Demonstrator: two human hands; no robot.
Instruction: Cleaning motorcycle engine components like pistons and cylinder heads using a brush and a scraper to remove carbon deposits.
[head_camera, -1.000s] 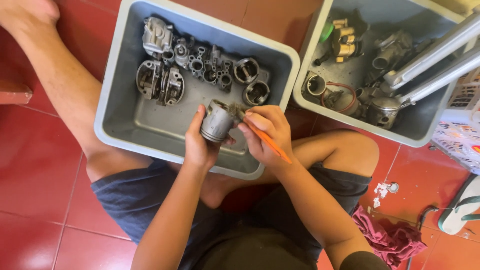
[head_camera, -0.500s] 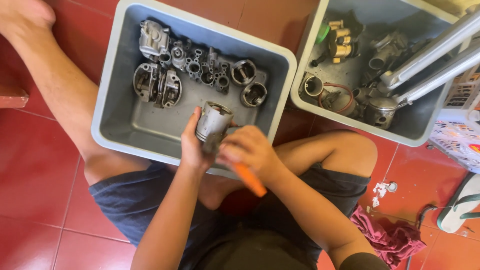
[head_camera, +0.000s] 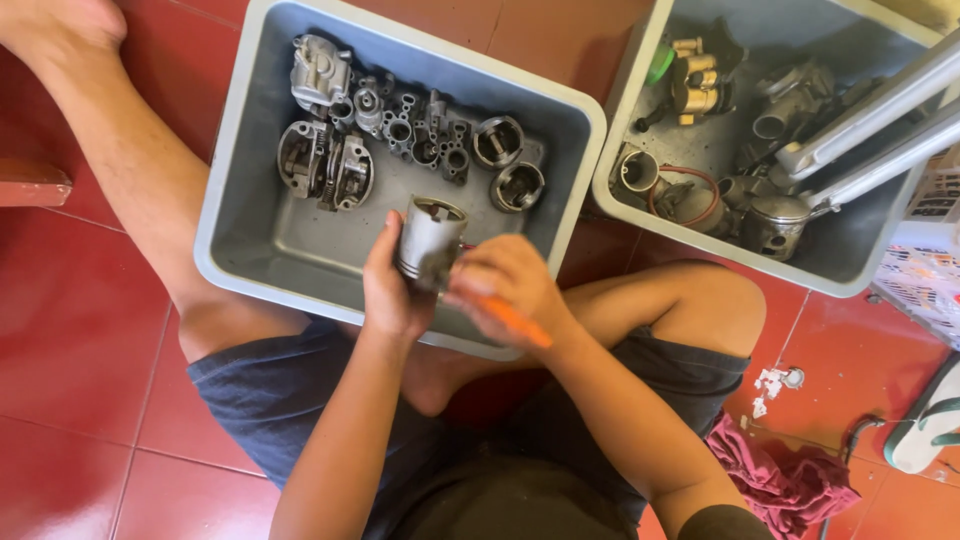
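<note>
The left hand (head_camera: 395, 290) is clenched around a grey metal piston (head_camera: 430, 240), held upright with its open end up, over the near edge of the left tub (head_camera: 240, 250). The right hand (head_camera: 505, 285), at the piston's 4 o'clock, grasps an orange tool (head_camera: 515, 320) whose handle sticks out toward 4 o'clock; its tip is hidden against the piston's side. In the tub, at the piston's 11 to 1 o'clock, lie engine parts (head_camera: 390, 130) and two more pistons (head_camera: 505, 165). A second tub (head_camera: 625, 130) with parts sits at 2 o'clock. A red rag (head_camera: 780, 480) lies on the floor at 4 o'clock.
</note>
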